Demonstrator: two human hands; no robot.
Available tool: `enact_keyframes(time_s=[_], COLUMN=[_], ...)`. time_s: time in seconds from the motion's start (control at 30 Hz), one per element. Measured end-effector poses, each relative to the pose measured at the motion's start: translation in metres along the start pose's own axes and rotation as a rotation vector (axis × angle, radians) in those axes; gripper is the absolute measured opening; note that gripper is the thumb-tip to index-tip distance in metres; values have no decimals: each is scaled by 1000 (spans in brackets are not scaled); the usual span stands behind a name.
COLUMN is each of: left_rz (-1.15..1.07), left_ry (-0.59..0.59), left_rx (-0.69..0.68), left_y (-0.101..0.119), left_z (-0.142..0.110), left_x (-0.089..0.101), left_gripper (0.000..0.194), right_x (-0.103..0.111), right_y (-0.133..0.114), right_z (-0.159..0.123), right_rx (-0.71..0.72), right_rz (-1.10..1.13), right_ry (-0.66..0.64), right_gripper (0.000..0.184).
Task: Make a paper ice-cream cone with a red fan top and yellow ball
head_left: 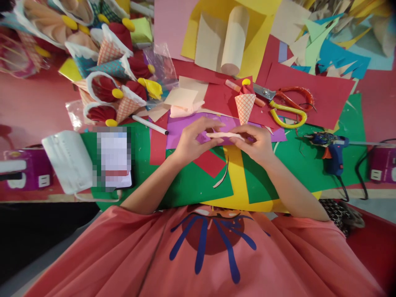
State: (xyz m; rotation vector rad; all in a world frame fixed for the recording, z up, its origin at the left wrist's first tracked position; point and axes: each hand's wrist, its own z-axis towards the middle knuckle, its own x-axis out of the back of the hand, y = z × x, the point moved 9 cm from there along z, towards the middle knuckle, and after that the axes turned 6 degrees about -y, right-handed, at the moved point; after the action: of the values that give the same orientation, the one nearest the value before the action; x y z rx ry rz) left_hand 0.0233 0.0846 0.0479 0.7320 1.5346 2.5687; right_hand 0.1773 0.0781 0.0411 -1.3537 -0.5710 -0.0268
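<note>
Between my two hands I hold a narrow, pale cream strip [224, 135], probably paper or foam seen edge-on. My left hand [194, 138] pinches its left end, thumb below and fingers above. On its right end my right hand [256, 142] is closed with thumb and fingers. Just beyond my right hand lies a small paper ice-cream cone [245, 108] with an orange lattice pattern, a red top and a yellow dot. A purple sheet [176, 132] is under my hands. Left of them is a stack of cream paper pieces [182, 99].
Scissors [286, 103] with red and yellow handles lie behind my right hand. A glue gun [334, 150] is at the right, a marker [150, 125] and phone [114, 156] at the left. Many paper cones [111, 82] crowd the back left; a cardboard-like roll [235, 41] and scraps [340, 57] lie behind.
</note>
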Motion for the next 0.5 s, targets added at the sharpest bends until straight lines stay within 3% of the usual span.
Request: enact_keyframes(time_s=[0.1,0.2,0.3,0.43,0.5], left_rz=[-14,4,28,24,29], left_ry=[45,47,20,14,21], left_rx=[40,82,46,-63,-55], left_y=[-5,-8,-4,5,5], left_z=[-2,-5,-6,-4,-3], left_x=[4,3,0,0,1], left_gripper=[25,30,28,34,36], right_x=[-3,-10,-14,-8,-3], right_y=[2,4,4,3,3], right_z=[1,2,2,1,0], right_rx=[-32,-43,-42,-54,-60], right_rz=[59,138,167,132,130], right_ry=[-33,-96,-126,-66,-23], right_gripper=[27,41,42,39,38])
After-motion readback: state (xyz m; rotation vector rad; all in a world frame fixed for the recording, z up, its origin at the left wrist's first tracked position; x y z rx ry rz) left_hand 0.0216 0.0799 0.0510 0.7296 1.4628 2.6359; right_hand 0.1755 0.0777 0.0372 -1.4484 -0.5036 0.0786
